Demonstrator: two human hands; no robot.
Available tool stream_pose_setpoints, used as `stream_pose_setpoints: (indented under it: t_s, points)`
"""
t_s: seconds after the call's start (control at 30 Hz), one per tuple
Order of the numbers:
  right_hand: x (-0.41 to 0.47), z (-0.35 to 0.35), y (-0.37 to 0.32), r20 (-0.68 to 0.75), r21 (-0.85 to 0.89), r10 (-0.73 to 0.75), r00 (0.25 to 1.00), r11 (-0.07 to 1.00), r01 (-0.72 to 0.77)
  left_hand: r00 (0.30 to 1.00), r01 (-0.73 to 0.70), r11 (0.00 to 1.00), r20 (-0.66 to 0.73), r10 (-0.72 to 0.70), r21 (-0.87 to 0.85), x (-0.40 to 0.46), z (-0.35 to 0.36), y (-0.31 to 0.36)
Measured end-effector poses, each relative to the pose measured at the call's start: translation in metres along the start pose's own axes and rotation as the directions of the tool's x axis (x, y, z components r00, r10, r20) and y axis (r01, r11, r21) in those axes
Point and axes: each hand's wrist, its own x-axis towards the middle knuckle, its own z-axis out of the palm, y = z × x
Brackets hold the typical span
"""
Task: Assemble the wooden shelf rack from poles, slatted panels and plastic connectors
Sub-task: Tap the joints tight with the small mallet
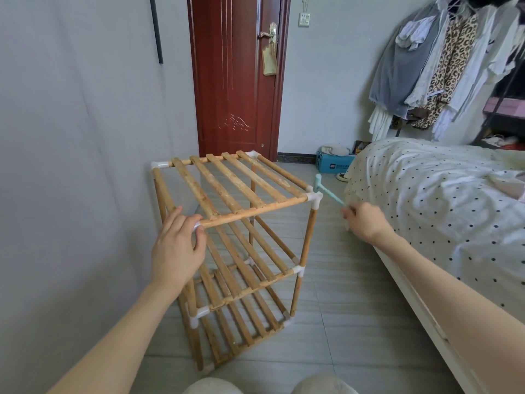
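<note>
Left hand (pixel 177 245) gripping rack (pixel 238 240) corner connector (pixel 197 225) — right hand (pixel 365 223) pinching small mallet (pixel 326 191) at opposite connector (pixel 314 198)

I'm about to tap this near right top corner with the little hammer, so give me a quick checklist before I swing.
1. Left hand steadies the rack's near left top corner: ok.
2. Right hand grips the hammer handle: ok.
3. Hammer head beside the near right top connector: ok.
4. Top slatted panel lies level: ok.
5. Connector fully seated on its pole: cannot tell.
</note>
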Motion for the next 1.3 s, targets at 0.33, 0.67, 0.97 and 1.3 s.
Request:
stream_pose_setpoints:
  t_s: [0.33, 0.67, 0.97, 1.3]
  points:
    - [0.017, -0.020, -0.013, -0.148, 0.089, -0.069, 0.987, 0.993, 0.083, 1.000, 0.012, 1.000, 0.023, -0.012, 0.011, 0.001, 0.000, 0.001]
    - [0.011, -0.004, -0.013, -0.414, 0.174, -0.049, 0.909, 0.976, 0.132, 1.000, -0.002, 1.000, 0.024, 0.001, 0.021, 0.002, 0.001, 0.001]
    - [0.013, 0.007, -0.017, -0.467, 0.078, -0.034, 0.884, 0.994, 0.079, 1.000, -0.026, 0.999, 0.016, 0.025, 0.043, 0.001, 0.003, 0.000]
    - [-0.010, 0.047, -0.043, -0.008, -0.091, -0.226, 0.974, 0.970, 0.225, 0.969, -0.055, 0.998, 0.238, 0.058, -0.021, 0.011, -0.021, -0.031]
